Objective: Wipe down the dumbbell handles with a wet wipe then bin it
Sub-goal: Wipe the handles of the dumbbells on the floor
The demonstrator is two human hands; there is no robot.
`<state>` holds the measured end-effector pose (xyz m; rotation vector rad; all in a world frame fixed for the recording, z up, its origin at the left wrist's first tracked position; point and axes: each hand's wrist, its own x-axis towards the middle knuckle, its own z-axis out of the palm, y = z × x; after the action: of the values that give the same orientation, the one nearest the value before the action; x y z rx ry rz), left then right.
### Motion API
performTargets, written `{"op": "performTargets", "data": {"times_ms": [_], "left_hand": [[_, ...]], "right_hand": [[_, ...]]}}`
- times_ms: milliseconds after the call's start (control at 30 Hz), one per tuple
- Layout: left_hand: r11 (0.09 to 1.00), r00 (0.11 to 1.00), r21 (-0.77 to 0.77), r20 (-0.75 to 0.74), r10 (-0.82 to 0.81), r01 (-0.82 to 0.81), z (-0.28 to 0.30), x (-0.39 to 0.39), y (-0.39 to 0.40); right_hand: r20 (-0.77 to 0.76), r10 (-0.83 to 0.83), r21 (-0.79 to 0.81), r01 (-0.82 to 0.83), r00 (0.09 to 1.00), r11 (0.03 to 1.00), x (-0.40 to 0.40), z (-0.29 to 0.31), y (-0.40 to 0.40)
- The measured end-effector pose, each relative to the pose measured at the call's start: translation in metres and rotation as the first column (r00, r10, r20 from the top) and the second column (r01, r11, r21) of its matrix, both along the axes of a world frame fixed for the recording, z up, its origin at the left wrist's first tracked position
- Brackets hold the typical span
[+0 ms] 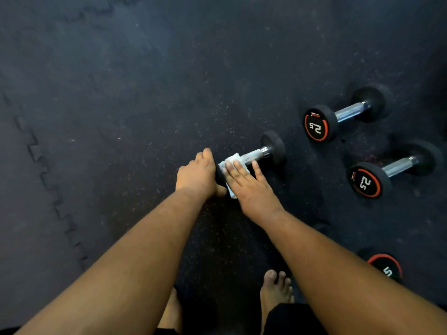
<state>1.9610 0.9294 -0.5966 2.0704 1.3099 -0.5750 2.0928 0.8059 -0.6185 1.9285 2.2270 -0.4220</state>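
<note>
Head view: left hand grips rubber dumbbell head; right hand fingers flat on crumpled wipe

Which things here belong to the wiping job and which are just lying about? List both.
In the job:
- wet wipe, pressed on by the right hand
- dumbbell being wiped, its near end gripped by the left hand
- two 2.5 dumbbells, handles awaiting wiping

Lying about:
- foam floor mat

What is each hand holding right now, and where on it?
Left hand grips the near head of the dumbbell. Right hand presses the wet wipe onto the handle with straight fingers.
</note>
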Motion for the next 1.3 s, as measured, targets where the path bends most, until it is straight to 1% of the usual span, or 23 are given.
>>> {"op": "performTargets", "data": {"times_ms": [33,67,100,133,167,200,267,333,367,433,467,500,533,567,667,700,733,867,933,1000,1100,1200,1300], "left_hand": [[1.0,1.0,-0.025,0.018,0.005,-0.004,-0.001,-0.001,0.002],[0.997,0.998,-0.079,0.054,0.021,-0.017,-0.002,-0.003,0.007],[0.986,0.993,-0.164,0.104,0.047,-0.03,-0.003,-0.008,0.014],[0.968,0.987,-0.252,0.148,0.058,-0.019,-0.004,-0.013,0.022],[0.954,0.984,-0.297,0.178,0.027,0.028,-0.006,-0.018,0.031],[0.953,0.981,-0.291,0.191,-0.034,0.09,-0.007,-0.023,0.038],[0.964,0.972,-0.222,0.211,-0.101,0.148,-0.012,-0.027,0.048],[0.972,0.966,-0.178,0.235,-0.111,0.155,-0.017,-0.025,0.053],[0.973,0.963,-0.165,0.24,-0.121,0.163,-0.017,-0.023,0.056],[0.97,0.958,-0.151,0.244,-0.149,0.189,-0.013,-0.021,0.058],[0.968,0.956,-0.15,0.244,-0.161,0.202,-0.008,-0.018,0.057],[0.968,0.956,-0.154,0.247,-0.156,0.198,-0.001,-0.016,0.055],[0.969,0.955,-0.164,0.264,-0.137,0.185,0.007,-0.011,0.05],[0.97,0.95,-0.187,0.298,-0.096,0.157,0.016,-0.006,0.044],[0.961,0.909,-0.269,0.413,0.058,0.061,0.046,0.019,0.019],[0.96,0.903,-0.277,0.421,0.085,0.039,0.059,0.033,0.011],[0.96,0.903,-0.28,0.417,0.105,0.018,0.07,0.045,0.004],[0.931,0.916,-0.364,0.364,0.167,-0.025,0.105,0.096,-0.026],[0.898,0.912,-0.436,0.341,0.229,-0.063,0.112,0.11,-0.044],[0.864,0.913,-0.497,0.311,0.263,-0.079,0.118,0.12,-0.065],[0.835,0.927,-0.547,0.276,0.254,-0.066,0.114,0.131,-0.088],[0.839,0.946,-0.543,0.256,0.199,-0.029,0.107,0.141,-0.103],[0.84,0.951,-0.542,0.277,0.139,0.034,0.102,0.153,-0.118]], "right_hand": [[-0.054,-0.015,0.031,0.016,0.998,0.999,0.004,0.0,-0.008],[-0.141,-0.089,0.058,0.098,0.986,0.993,0.007,-0.001,-0.015],[-0.273,-0.231,0.049,0.253,0.934,0.966,0.005,0.001,-0.02],[-0.418,-0.403,-0.003,0.442,0.814,0.897,-0.001,0.006,-0.021],[-0.514,-0.545,-0.11,0.579,0.663,0.808,-0.008,0.01,-0.019],[-0.541,-0.636,-0.239,0.624,0.551,0.744,-0.017,0.012,-0.015],[-0.469,-0.709,-0.439,0.557,0.528,0.705,-0.033,0.009,-0.004],[-0.455,-0.755,-0.49,0.574,0.473,0.656,-0.04,0.001,0.002],[-0.461,-0.755,-0.444,0.616,0.466,0.651,-0.039,-0.004,0.003],[-0.455,-0.702,-0.302,0.647,0.548,0.7,-0.036,-0.004,-0.001],[-0.473,-0.68,-0.249,0.656,0.56,0.713,-0.034,-0.001,-0.007],[-0.508,-0.67,-0.204,0.68,0.541,0.704,-0.035,0.004,-0.014],[-0.553,-0.687,-0.186,0.734,0.471,0.654,-0.036,0.015,-0.021],[-0.592,-0.72,-0.202,0.798,0.362,0.568,-0.039,0.026,-0.026],[-0.604,-0.793,-0.384,0.9,-0.078,0.204,-0.031,0.068,-0.028],[-0.593,-0.779,-0.437,0.894,-0.202,0.101,-0.02,0.082,-0.029],[-0.578,-0.761,-0.481,0.876,-0.293,0.028,-0.008,0.092,-0.03],[-0.47,-0.687,-0.655,0.741,-0.555,-0.15,0.026,0.122,-0.051],[-0.414,-0.586,-0.724,0.642,-0.697,-0.252,0.026,0.13,-0.066],[-0.352,-0.481,-0.769,0.541,-0.803,-0.341,0.024,0.137,-0.085],[-0.214,-0.354,-0.823,0.363,-0.91,-0.436,0.018,0.135,-0.108],[-0.122,-0.264,-0.838,0.242,-0.957,-0.489,0.017,0.131,-0.12],[-0.094,-0.16,-0.823,0.167,-0.983,-0.543,0.031,0.123,-0.132]]}}
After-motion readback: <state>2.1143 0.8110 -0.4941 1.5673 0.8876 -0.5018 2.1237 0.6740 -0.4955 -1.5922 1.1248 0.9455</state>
